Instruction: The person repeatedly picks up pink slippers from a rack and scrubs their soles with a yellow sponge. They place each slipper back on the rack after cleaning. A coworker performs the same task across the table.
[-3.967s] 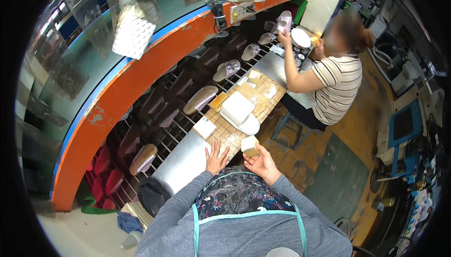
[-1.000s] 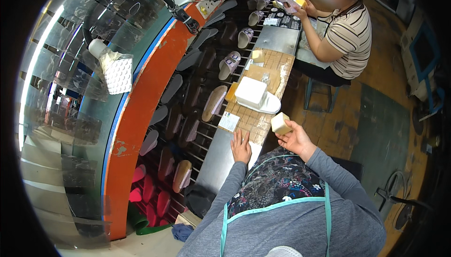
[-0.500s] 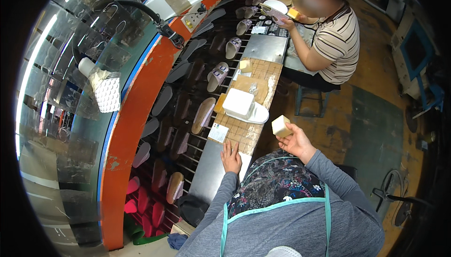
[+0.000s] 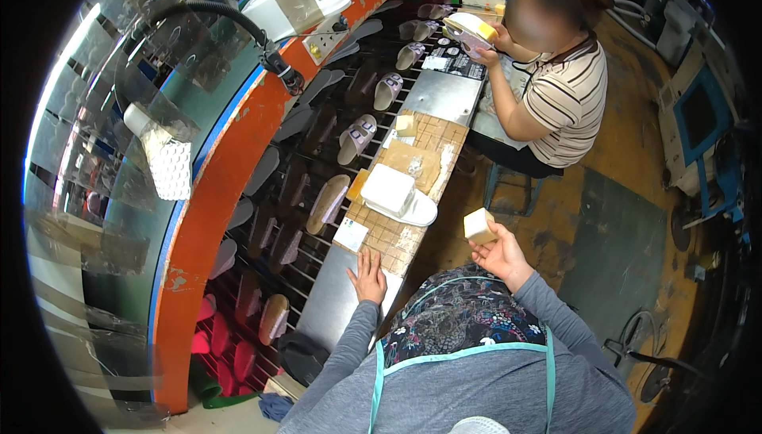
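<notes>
My left hand (image 4: 367,278) lies flat, fingers spread, on the bare metal part of the narrow bench (image 4: 334,297), just below a white printed card (image 4: 350,234). In my right hand (image 4: 502,257), a cream-coloured block (image 4: 479,226) is gripped between thumb and fingers, raised right of the bench. A white box-like container (image 4: 388,189) stands on the bench, with a white rounded base (image 4: 418,210) beside it. Against the container's left side is a yellow-orange block (image 4: 358,185). Farther up the bench sits another cream block (image 4: 406,125).
Sandals (image 4: 357,139) and soles rest on a rod rack left of the bench. An orange-edged machine frame (image 4: 208,253) curves beyond it, with a lamp (image 4: 168,164). At the far end, a seated co-worker (image 4: 556,97) holds a sandal (image 4: 468,33) and a yellow block.
The view has shifted, so the bench and its things sit farther left in the picture. My right hand still holds the block, now tilted slightly differently; my left hand stays flat on the bench.
</notes>
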{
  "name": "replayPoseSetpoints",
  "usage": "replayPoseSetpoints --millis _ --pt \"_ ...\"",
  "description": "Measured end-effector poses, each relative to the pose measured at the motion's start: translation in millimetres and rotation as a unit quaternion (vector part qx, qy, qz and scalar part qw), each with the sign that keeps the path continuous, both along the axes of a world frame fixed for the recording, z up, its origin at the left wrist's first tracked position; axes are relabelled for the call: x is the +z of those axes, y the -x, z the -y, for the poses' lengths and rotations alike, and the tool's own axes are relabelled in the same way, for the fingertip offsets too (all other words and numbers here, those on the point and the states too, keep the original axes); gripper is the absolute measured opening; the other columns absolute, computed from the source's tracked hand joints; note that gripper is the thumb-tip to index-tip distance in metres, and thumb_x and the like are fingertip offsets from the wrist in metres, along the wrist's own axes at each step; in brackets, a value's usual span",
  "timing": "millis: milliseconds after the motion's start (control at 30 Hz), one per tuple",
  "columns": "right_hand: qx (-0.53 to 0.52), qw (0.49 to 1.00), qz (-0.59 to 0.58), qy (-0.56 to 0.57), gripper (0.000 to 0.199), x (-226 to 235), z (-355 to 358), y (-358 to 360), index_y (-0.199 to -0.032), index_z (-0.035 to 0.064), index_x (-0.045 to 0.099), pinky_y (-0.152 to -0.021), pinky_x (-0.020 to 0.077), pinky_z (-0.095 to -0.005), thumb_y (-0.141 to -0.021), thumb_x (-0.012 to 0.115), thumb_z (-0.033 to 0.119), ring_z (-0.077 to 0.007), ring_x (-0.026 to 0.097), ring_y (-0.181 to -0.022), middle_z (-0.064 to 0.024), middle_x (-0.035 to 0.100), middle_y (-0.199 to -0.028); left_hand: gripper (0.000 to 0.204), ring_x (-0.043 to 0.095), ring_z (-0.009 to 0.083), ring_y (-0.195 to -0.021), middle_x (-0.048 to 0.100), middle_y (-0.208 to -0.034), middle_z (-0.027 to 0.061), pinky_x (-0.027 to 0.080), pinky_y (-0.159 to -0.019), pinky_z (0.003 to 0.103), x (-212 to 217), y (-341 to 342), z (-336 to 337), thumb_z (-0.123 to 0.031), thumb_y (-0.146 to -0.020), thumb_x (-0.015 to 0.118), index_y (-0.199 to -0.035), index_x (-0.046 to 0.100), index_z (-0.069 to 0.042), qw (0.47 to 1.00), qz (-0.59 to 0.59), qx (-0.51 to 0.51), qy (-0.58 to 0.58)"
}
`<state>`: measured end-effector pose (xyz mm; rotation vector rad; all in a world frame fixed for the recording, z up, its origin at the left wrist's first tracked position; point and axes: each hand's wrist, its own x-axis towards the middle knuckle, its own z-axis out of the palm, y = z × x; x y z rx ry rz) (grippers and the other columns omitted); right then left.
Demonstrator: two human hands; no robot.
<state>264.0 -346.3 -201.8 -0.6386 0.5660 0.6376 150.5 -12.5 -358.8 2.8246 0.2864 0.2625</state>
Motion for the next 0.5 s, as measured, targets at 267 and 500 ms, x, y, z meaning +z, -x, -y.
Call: replayPoseSetpoints --millis 267,500 --pt "0.036 0.998 -0.052 0.019 0.044 -19 15 5 -0.123 0.0124 0.053 -0.08 0.0454 -0.0381 -0.088 0.066 0.036 -0.024 0.059 -0.096 -0.0106 0.062 -0.109 0.05 0.026 0.0282 -0.146 0.036 -0.155 0.0065 0.013 -0.114 0.064 7 -1 2 -0.015 -0.091 0.051 -0.141 0.052 -0.022 0.999 -0.014 0.018 0.047" --pt "0.075 0.993 -0.084 0.025 0.044 -37 6 18 -0.124 0.0152 0.052 -0.079 0.045 -0.039 -0.088 0.067 0.035 -0.0249 0.059 -0.098 -0.0112 0.062 -0.113 0.05 0.028 0.0277 -0.145 0.039 -0.153 0.0071 0.013 -0.115 0.061 9 -1 4 -0.013 -0.09 0.051 -0.139 0.053 -0.022 0.998 0.006 0.023 0.055"
